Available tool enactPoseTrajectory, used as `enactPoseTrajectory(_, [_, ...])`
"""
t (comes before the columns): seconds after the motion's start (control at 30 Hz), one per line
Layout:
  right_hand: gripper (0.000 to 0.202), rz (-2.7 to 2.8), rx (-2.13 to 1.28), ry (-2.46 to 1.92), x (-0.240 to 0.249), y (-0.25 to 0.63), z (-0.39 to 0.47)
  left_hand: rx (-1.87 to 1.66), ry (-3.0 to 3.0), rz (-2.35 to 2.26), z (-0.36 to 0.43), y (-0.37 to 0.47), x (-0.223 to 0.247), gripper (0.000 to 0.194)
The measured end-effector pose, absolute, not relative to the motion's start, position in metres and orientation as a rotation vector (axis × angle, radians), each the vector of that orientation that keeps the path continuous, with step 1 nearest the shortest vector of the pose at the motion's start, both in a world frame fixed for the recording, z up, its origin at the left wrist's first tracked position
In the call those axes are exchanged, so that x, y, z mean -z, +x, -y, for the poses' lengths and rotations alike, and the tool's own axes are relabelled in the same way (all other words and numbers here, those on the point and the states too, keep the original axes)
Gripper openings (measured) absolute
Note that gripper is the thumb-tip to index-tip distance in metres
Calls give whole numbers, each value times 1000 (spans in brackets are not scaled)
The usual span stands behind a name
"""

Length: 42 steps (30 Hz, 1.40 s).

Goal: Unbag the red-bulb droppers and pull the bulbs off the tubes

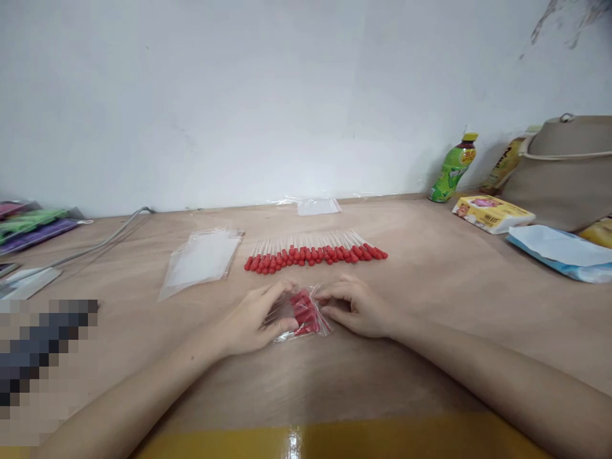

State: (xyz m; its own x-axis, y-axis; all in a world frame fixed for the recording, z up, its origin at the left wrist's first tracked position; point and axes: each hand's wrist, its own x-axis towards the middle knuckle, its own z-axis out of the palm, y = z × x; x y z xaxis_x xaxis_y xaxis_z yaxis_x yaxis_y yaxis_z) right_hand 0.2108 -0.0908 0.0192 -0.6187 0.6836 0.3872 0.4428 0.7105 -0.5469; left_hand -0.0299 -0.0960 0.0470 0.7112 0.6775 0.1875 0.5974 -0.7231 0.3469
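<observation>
Yellow strip [382,437]; hands [251,319] [358,307] at bag [303,311]; bottle lettering [466,155] blurred.

Looks like small handwork spot, home or workshop (I can't tell which): my table [430,268] against stained white wall [287,95], clear bags [205,258], red-tipped sticks [313,254], drink bottle [453,171], tissue pack [495,213].

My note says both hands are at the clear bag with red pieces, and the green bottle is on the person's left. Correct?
Not quite: the head view shows the green bottle on the person's right. The left hand and right hand are at the clear bag.
</observation>
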Motion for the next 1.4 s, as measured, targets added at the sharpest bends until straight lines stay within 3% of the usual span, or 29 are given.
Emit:
enactPoseTrajectory(0.17, [20,2312,-587,-873,-22,211,88,-427,2544,-1072,102,-36,-42,56])
enactPoseTrajectory(0.4, [12,2314,-548,-1069,-19,210,88,-534,2295,-956,100,-26,-34,53])
enactPoseTrajectory(0.7, [14,2168,-870,-907,-20,213,86,-398,2486,-1066,100,-25,-28,59])
enactPoseTrajectory(0.93, [30,2307,-820,-897,-23,216,84,-370,2579,-1074,99,-24,-27,61])
enactPoseTrajectory(1.13, [16,2179,-870,-881,-21,212,86,-411,2614,-1041,95,-22,-28,58])
enactPoseTrajectory(1.4, [17,2146,-959,-942,-18,222,79,-404,2637,-1028,95,-22,-27,56])
